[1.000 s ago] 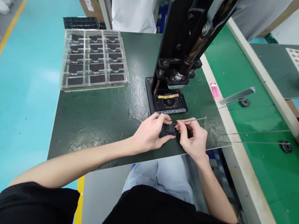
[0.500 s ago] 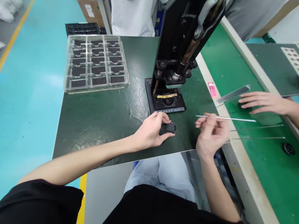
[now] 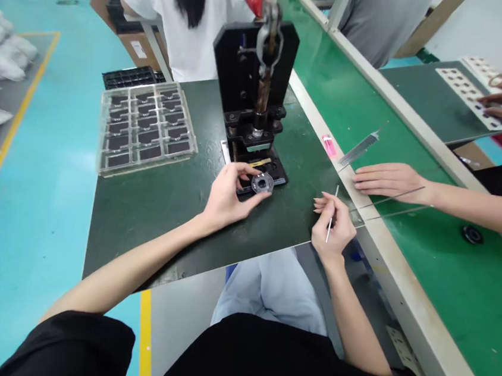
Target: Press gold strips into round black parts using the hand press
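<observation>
Between the thumb and fingers of my left hand [image 3: 231, 195] is a round black part [image 3: 263, 183] with a ring-shaped face, held at the front of a hand press. That black press [image 3: 256, 57] has a red-gripped lever and a base holding a yellow strip [image 3: 261, 162]. My right hand [image 3: 333, 225] is closed on a thin metal rod [image 3: 332, 214], which stands nearly upright over the table's right front corner. What exactly the rod is I cannot make out.
A clear tray [image 3: 147, 129] of dark rectangular pieces lies on the table's left. On the green belt at right are a co-worker's hand [image 3: 390, 182], a bundle of thin strips [image 3: 363, 147] and a black round part [image 3: 471, 234]. A pink item [image 3: 328, 145] lies on the belt's edge.
My left hand has lifted the round part and moved toward the press base. In my right hand the rod has turned from level to nearly upright. The co-worker's hand has moved left.
</observation>
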`<state>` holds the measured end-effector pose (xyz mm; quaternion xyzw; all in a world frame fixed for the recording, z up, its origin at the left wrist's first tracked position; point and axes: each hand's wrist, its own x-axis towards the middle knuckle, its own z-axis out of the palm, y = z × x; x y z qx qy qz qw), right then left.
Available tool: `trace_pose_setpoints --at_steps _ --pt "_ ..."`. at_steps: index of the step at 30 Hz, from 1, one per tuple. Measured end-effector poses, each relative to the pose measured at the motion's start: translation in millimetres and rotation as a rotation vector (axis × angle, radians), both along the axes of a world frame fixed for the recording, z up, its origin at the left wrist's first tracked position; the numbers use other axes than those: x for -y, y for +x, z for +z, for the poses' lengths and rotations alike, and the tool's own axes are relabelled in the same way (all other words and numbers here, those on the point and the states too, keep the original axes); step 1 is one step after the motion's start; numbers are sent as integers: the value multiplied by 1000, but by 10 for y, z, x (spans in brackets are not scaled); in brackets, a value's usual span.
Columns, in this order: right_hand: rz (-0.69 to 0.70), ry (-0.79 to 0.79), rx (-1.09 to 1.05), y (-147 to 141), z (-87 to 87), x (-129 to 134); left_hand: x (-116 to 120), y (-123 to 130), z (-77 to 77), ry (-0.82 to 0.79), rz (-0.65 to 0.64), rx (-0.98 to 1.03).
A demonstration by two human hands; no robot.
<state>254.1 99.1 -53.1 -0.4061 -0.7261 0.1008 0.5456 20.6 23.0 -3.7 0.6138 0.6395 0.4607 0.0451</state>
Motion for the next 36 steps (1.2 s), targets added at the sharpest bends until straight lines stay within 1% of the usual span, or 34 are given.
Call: trace_pose_setpoints --at_steps 4,7,13,17,20,22,23,25,26,27,29,31,32,33,34,35,36 --pt "43 27 32 14 6 -18 -213 -120 0 -48 65 53" --pt "73 56 18 18 5 -17 -280 -168 -15 -72 95 79" --pt "46 34 7 7 -2 1 -296 -213 -15 -95 125 112" --pt "48 25 13 13 5 0 -302 -209 -33 -72 99 119" --pt "44 49 22 10 20 -2 -283 -201 -60 -72 89 105" --pt "44 71 20 3 29 -1 -254 -225 -44 -43 111 73" --pt "43 76 20 -2 34 1 -240 -252 -9 -4 139 45" --pt "42 69 28 -13 40 4 -232 -337 143 138 223 -31" --pt "46 65 33 -19 42 5 -249 -390 265 221 264 -87" --pt "54 63 35 -25 44 6 -288 -445 415 327 297 -134" --pt "79 72 33 -34 47 5 -445 -558 775 502 361 -135" --pt "92 76 30 -42 50 -1 -703 -686 1150 434 348 -100" --pt "91 71 33 -47 51 -5 -859 -766 1316 317 323 -83" --pt "88 63 36 -54 51 -8 -1020 -863 1456 168 288 -74" --pt "86 54 38 -62 50 -12 -1177 -977 1565 3 239 -69" --pt "85 46 35 -72 48 -15 -1321 -1103 1640 -76 232 -72" --pt "86 40 29 -84 44 -17 -1442 -1235 1683 -85 249 -112"
